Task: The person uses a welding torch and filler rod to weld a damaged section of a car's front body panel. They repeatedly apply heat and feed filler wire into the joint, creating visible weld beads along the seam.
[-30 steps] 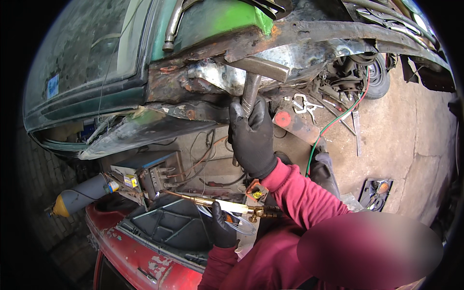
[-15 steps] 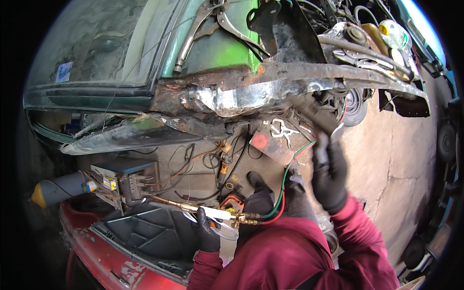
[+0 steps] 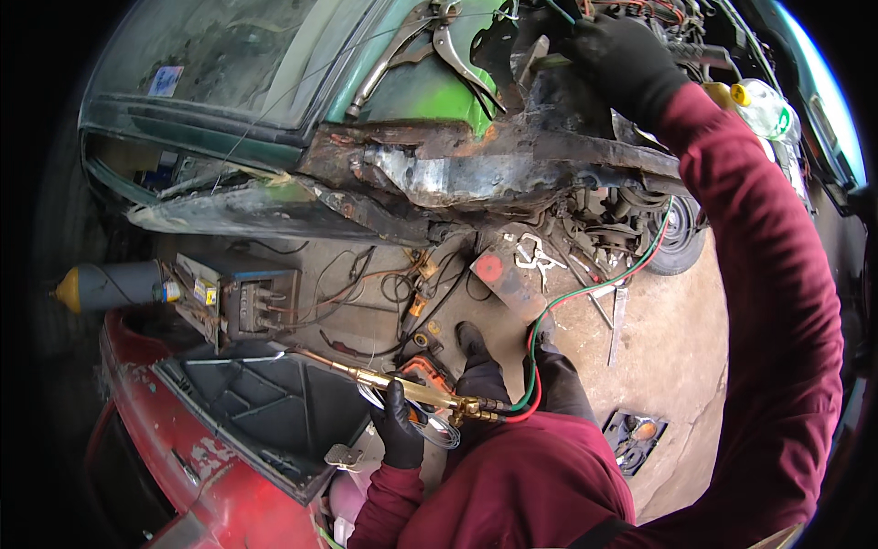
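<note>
Wrapped in a dark glove, my left hand [image 3: 399,428] is closed round a brass gas torch [image 3: 412,388] with a long thin copper neck. Loops of thin wire [image 3: 437,432] hang at the same hand. Green and red hoses [image 3: 528,389] run from the torch's rear. My right hand [image 3: 626,64], also gloved, reaches far forward over the car's front wing area, closed on a hammer [image 3: 535,60]; its head shows left of the fingers, and the glove hides most of the handle. Below lies the rusty sill [image 3: 494,174] with a bare shiny metal patch.
Locking pliers [image 3: 393,59] clamp near the green panel. A welding machine [image 3: 242,297] and gas cylinder [image 3: 114,286] stand at left, above a red car body [image 3: 215,485]. Cables, an angle grinder [image 3: 416,311] and a red-marked block [image 3: 508,284] lie on the floor. A plastic bottle [image 3: 764,110] sits at right.
My right hand has swung forward and up with the hammer, from beside the sill to over the engine bay. My left hand still holds the torch, slightly shifted.
</note>
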Tool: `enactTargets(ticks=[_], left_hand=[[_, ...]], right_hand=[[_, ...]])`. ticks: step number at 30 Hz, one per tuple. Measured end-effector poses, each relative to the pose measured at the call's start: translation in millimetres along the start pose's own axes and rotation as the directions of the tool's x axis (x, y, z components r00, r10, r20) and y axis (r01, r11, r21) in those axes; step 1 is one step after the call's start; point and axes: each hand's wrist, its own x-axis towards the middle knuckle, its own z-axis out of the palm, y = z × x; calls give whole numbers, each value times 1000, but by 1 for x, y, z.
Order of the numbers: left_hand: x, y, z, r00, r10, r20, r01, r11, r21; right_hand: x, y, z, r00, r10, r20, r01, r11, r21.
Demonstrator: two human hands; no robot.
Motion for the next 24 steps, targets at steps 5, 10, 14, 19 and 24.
enactTargets(ticks=[5, 10, 14, 19, 24], left_hand=[[-32, 14, 37, 999, 53, 8, -53, 999, -9], [-46, 21, 73, 993, 117, -12, -117, 990, -72], [-52, 31, 92, 997, 80, 19, -79, 996, -35], [-62, 48, 130, 993, -12, 117, 28, 990, -139], [-68, 57, 163, 968, -66, 242, 113, 977, -182]], right_hand=[[44, 10, 35, 985, 167, -32, -164, 984, 72], [6, -1, -35, 990, 93, -109, -108, 985, -134], [-102, -85, -98, 933, 278, -227, -142, 867, 478], [-205, -197, -115, 951, 16, 308, -306, 170, 937], [-259, -237, -112, 849, -161, 504, -526, -169, 833]])
